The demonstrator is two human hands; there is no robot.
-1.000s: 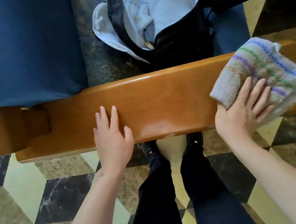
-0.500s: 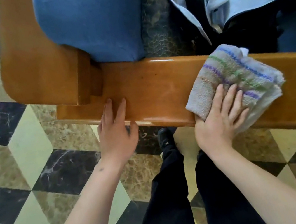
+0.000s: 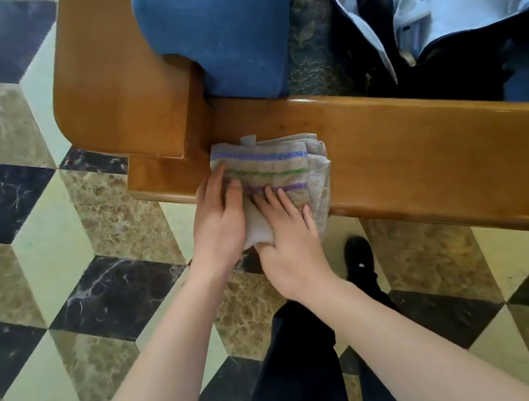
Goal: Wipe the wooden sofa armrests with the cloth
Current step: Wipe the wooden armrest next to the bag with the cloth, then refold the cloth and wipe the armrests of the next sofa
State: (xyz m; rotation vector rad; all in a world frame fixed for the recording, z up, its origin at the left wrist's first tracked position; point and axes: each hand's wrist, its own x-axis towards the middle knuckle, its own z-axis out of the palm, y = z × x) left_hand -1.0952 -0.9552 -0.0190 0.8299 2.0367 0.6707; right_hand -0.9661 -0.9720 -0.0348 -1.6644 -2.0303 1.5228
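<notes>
A glossy wooden sofa armrest (image 3: 429, 153) runs from the centre toward the right edge. A folded grey cloth (image 3: 282, 166) with blue, green and purple stripes lies on its left end, against the wooden back post (image 3: 121, 94). My right hand (image 3: 292, 241) presses flat on the cloth's near edge. My left hand (image 3: 219, 221) rests beside it, fingers on the cloth's left side. Both hands hold the cloth against the wood.
A blue seat-back cushion (image 3: 221, 23) sits behind the post. A dark jacket with pale lining (image 3: 453, 4) lies on the sofa seat. Below is a patterned marble floor (image 3: 23, 259); my dark trouser legs and a black shoe (image 3: 358, 254) stand close to the armrest.
My right hand has slid the cloth leftward along the armrest to the back post. My left hand, earlier flat on bare wood, now touches the cloth. The view shifted left.
</notes>
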